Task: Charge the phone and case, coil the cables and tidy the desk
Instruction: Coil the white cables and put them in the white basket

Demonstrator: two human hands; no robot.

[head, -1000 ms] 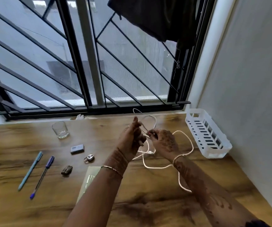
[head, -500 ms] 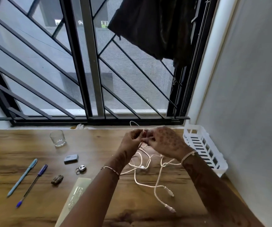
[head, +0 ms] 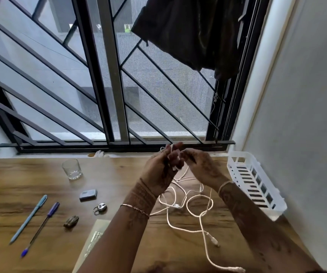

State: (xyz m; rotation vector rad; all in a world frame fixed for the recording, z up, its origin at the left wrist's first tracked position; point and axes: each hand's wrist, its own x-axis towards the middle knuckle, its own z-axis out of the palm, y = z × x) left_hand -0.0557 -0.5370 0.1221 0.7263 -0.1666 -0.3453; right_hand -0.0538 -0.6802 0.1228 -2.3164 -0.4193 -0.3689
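Cable now slacker, near basket

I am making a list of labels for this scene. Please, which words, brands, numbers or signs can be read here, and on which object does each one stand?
No text here can be read.
Pale card lying on the desk by the left forearm: light printed lines, too blurred to read.
Small grey box: a faint mark on top, too small to read.
Pens, padlock, glass, white basket: no lettering visible.
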